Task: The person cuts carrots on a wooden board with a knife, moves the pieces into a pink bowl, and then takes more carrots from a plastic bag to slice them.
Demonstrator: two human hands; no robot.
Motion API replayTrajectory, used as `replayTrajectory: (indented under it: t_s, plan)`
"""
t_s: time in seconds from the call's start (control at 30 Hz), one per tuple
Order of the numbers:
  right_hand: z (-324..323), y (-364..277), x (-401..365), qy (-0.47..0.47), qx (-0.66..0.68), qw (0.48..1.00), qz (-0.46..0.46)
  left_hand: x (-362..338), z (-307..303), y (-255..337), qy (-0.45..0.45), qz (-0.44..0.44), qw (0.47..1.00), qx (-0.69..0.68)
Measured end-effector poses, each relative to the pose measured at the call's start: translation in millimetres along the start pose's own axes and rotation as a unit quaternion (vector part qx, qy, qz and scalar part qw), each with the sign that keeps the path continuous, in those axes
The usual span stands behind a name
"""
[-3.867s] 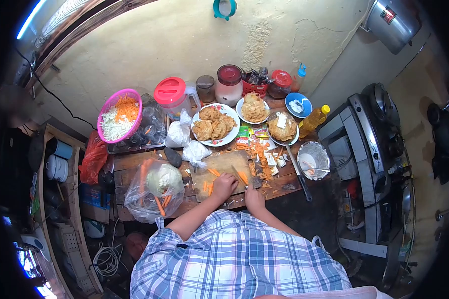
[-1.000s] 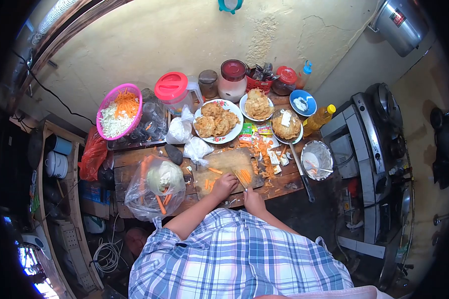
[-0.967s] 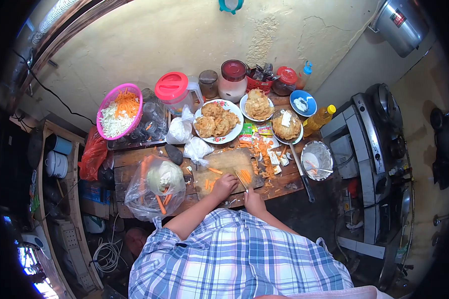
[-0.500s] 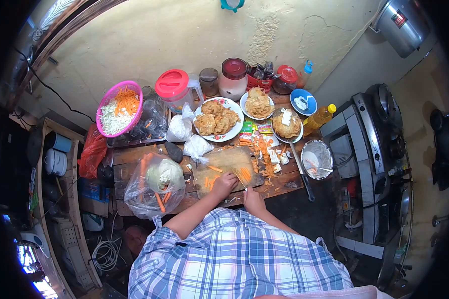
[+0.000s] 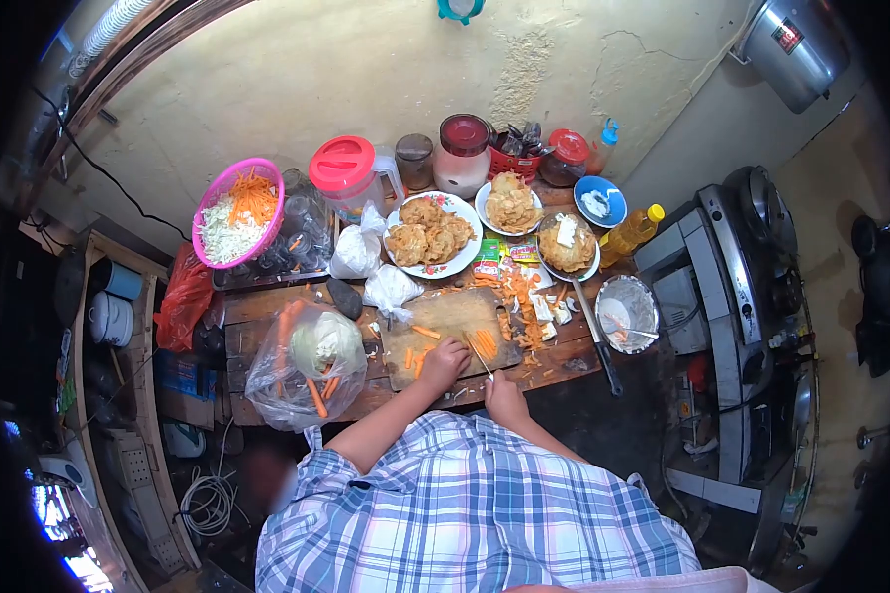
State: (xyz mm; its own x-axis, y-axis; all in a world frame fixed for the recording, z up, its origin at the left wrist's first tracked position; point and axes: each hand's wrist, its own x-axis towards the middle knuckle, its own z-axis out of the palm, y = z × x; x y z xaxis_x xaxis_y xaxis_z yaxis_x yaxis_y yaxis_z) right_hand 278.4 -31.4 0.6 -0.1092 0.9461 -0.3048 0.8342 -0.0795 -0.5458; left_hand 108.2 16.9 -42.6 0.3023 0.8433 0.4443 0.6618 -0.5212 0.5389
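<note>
On the wooden cutting board [image 5: 435,318] my left hand [image 5: 446,365] is closed, its curled fingers pressing on a carrot piece that they mostly hide. My right hand [image 5: 505,398] grips a knife [image 5: 482,359], whose thin blade stands beside the left fingertips. Cut carrot sticks [image 5: 485,344] lie just right of the blade. More carrot pieces [image 5: 410,358] are left of my left hand, and one carrot strip [image 5: 426,333] lies above it.
A plastic bag [image 5: 292,381] with carrots and cabbage sits left. Behind are a pink basket [image 5: 211,263] of shredded vegetables, a plate of fritters [image 5: 427,234] and an oil bottle [image 5: 635,235]. Peelings [image 5: 524,296], a long-handled spatula [image 5: 603,356] and a foil-like bowl [image 5: 631,293] are right.
Both hands and the knife stay at nearly the same spot on the board, with only a slight shift. At lower left, a rounded shape near my sleeve has become blurred.
</note>
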Motion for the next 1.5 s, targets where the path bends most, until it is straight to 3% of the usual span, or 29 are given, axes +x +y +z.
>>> replayTrajectory:
  t_s: [0.5,0.9,1.03,1.13,1.2,1.23,1.3,1.33,1.4,1.5]
  plan:
    - [2,-8,3,0.015,0.023,0.999,-0.019,1,-2,3,0.008,-0.033,0.999,-0.03]
    - [2,-8,10,0.003,-0.036,0.999,-0.02,5,-8,9,0.001,-0.057,0.998,-0.028]
    - [-8,-8,6,0.049,-0.065,0.997,-0.014,14,-8,13,0.003,-0.066,0.996,-0.055]
    - [-16,-8,6,0.103,-0.084,0.991,-0.032,19,-10,13,0.029,-0.1,0.994,-0.027]
    - [-22,-8,6,0.121,-0.09,0.988,-0.035,21,-15,14,0.042,-0.202,0.978,0.011]
    - [-25,-7,5,0.127,-0.091,0.987,-0.043,22,-17,17,0.041,-0.201,0.979,0.011]
    - [-30,-7,2,0.134,-0.093,0.985,-0.052,22,-22,24,-0.049,-0.031,0.998,0.021]
    - [-32,-7,1,0.141,-0.092,0.983,-0.066,23,-22,28,-0.049,-0.03,0.998,0.021]
    - [-39,-6,-3,0.15,-0.092,0.981,-0.081,24,-18,36,-0.116,0.077,0.987,0.078]
    - [-54,-2,-14,0.17,-0.072,0.978,-0.096,22,-12,26,-0.161,0.012,0.983,0.088]
